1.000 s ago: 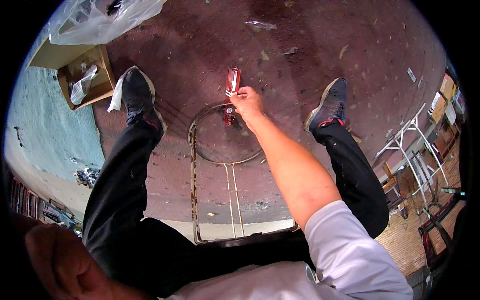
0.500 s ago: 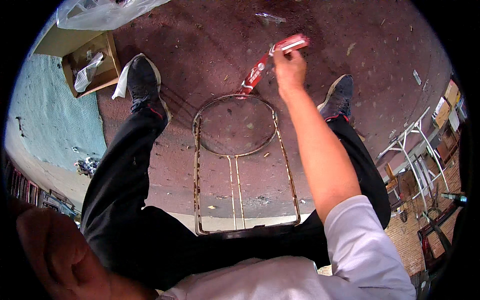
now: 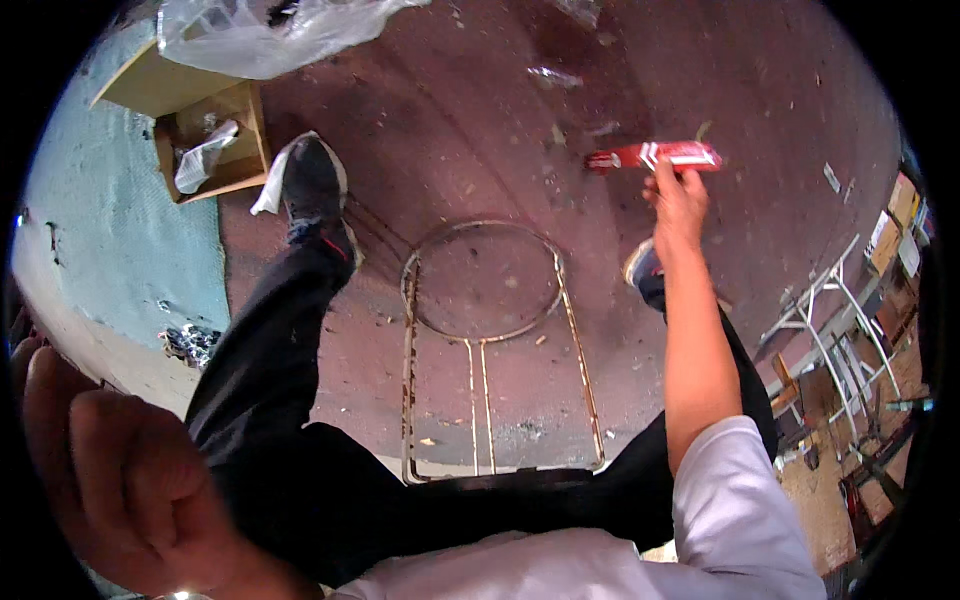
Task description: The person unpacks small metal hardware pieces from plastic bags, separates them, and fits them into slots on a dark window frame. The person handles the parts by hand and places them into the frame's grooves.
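Note:
My right hand (image 3: pixel 682 210) reaches out past my right shoe, fingers pinched on a long red wrapper (image 3: pixel 630 156) with white stripes. The wrapper stretches out to the left of the hand, above the floor. Low at the left edge, close to the camera, my left hand (image 3: pixel 130 480) is raised with its fingers curled in. Shadow hides whatever it might hold. Between my legs stands a rusty metal frame (image 3: pixel 410 370) with a round ring (image 3: pixel 490 335) at its far end. Its near bar lies by my thighs.
At the far left, a shallow cardboard box (image 3: pixel 262 140) has a clear plastic piece (image 3: pixel 205 160) in it, beside a large clear plastic bag (image 3: pixel 270 40). A blue-green mat (image 3: pixel 190 260) lies left. White metal legs (image 3: pixel 830 330) and clutter stand right.
My right hand has swung to the right with the red wrapper, whose bent length now lies nearly straight across. The view has shifted slightly. My left hand stays raised and curled.

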Available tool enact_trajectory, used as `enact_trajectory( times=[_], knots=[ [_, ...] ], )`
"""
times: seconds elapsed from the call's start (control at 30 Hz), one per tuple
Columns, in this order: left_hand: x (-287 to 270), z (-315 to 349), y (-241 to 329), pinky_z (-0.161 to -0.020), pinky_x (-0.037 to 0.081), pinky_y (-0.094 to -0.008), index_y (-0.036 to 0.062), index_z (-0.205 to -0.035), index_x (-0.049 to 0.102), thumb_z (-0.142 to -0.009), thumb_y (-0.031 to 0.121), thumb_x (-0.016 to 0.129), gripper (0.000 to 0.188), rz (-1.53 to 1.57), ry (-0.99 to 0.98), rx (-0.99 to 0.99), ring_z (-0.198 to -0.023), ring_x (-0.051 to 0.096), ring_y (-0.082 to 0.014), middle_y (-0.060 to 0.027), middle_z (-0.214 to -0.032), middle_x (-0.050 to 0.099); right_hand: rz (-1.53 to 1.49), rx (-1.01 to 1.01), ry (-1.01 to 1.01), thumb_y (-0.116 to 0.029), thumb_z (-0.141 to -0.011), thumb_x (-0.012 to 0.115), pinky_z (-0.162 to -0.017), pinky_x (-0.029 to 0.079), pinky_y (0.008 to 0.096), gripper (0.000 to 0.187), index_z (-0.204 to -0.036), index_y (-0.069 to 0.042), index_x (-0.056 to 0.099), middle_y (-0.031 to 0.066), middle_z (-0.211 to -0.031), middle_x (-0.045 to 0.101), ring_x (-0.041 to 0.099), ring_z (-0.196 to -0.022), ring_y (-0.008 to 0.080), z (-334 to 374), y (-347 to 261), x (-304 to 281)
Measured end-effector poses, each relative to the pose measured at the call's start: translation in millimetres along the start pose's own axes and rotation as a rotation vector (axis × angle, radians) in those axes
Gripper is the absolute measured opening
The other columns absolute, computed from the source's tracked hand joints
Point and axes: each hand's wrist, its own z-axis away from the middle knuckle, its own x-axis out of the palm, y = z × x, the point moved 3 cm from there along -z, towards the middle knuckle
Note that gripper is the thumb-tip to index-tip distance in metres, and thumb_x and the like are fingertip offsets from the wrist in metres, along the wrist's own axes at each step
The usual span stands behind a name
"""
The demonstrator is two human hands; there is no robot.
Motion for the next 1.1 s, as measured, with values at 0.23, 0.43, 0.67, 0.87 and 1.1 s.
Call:
enact_trajectory(
  times=[0.23, 0.43, 0.67, 0.87, 1.1],
  knots=[
    [14, -19, 6, -0.056, 0.034, -0.0285, 0.0031, -0.12, 0.054, -0.107, 0.022, 0.036, 0.028, 2.046, 0.021, -0.441, -0.073, 0.046, -0.0179, -0.0077, -0.096, 0.052, -0.272, -0.083, 0.189, -0.016, -0.095, 0.071, -0.071, 0.053, 0.0286, 0.022, -0.112, -0.005, 0.062, 0.0036, -0.096, 0.065, 0.063, -0.082, 0.0126, -18, -32, -43],
    [16, -23, 3, -0.036, 0.018, -0.021, 0.0071, -0.112, 0.051, -0.111, 0.028, 0.031, 0.029, 2.205, 0.074, -0.501, -0.05, 0.029, -0.0079, 0.0006, -0.075, 0.043, -0.332, 0.107, 0.188, -0.018, -0.096, 0.069, -0.07, 0.055, 0.0296, 0.017, -0.104, -0.005, 0.061, 0.0048, -0.096, 0.066, 0.065, -0.084, 0.0141, -9, 9, -43],
    [10, -6, -10, -0.039, 0.02, -0.0208, 0.0055, -0.125, 0.05, -0.11, 0.032, 0.027, 0.038, 2.128, 0.1, -0.415, -0.057, 0.036, -0.0063, -0.0004, -0.095, 0.056, -0.243, 0.302, 0.152, 0.0, -0.089, 0.069, -0.058, 0.056, 0.0306, 0.028, -0.115, 0.0, 0.06, 0.01, -0.091, 0.067, 0.066, -0.072, 0.0187, 44, 62, 6],
    [14, 19, -34, -0.043, 0.018, -0.0195, 0.0078, -0.135, 0.048, -0.108, 0.035, 0.029, 0.042, 1.957, 0.226, -0.434, -0.06, 0.037, -0.0054, -0.0042, -0.125, 0.062, -0.041, 0.263, 0.002, -0.01, -0.096, 0.064, -0.06, 0.053, 0.0258, 0.022, -0.116, -0.002, 0.063, 0.0045, -0.091, 0.068, 0.064, -0.072, 0.0119, 78, 59, 27],
    [9, -7, -3, -0.045, 0.019, -0.0237, 0.0115, -0.113, 0.049, -0.109, 0.035, 0.035, 0.028, 2.293, 0.088, -0.503, -0.057, 0.03, -0.0072, 0.0021, -0.09, 0.053, 0.151, 0.228, -0.161, -0.019, -0.097, 0.068, -0.058, 0.052, 0.0262, 0.017, -0.1, -0.002, 0.066, 0.0038, -0.082, 0.067, 0.061, -0.066, 0.0095, 94, 68, 48]
  ],
)
